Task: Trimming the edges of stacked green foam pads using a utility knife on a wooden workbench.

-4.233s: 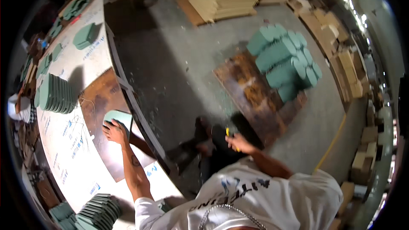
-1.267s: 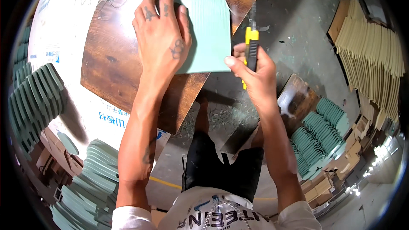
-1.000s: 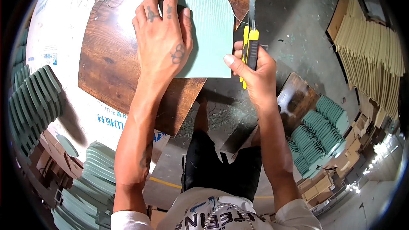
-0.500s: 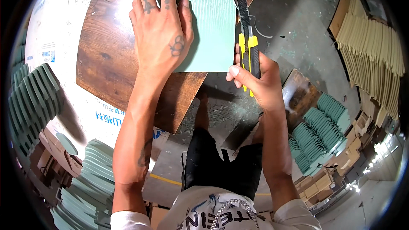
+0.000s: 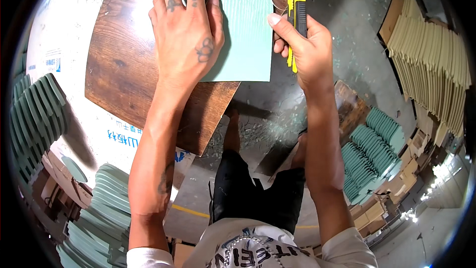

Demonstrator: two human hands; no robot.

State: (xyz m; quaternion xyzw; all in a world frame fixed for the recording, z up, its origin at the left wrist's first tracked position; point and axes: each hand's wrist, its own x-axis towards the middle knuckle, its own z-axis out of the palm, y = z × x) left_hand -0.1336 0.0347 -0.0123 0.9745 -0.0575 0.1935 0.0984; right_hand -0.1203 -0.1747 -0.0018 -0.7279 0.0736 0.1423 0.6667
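A pale green panel (image 5: 248, 34) with a rounded far end and a straight near edge lies on a brown wood-grain board (image 5: 119, 64), its right side jutting past the board. My left hand (image 5: 186, 34) presses down on the panel's left part, fingers apart and slightly bent, hiding that side. Just off the panel's right edge, my right hand (image 5: 310, 49) grips a yellow and black utility knife (image 5: 300, 15). The knife's blade points away from me and runs up to the top of the picture. Beside the blade, a thin curled shaving (image 5: 280, 8) hangs at the panel's edge.
Stacks of green panels stand at left (image 5: 42, 124), lower left (image 5: 101, 218) and lower right (image 5: 369, 154). Cream panels (image 5: 429, 64) are stacked at far right. Green shavings (image 5: 285, 124) litter the floor. A white printed sheet (image 5: 54, 34) lies under the board.
My right hand and the knife have moved away from me along the panel's right edge. My left hand stays in place on the panel.
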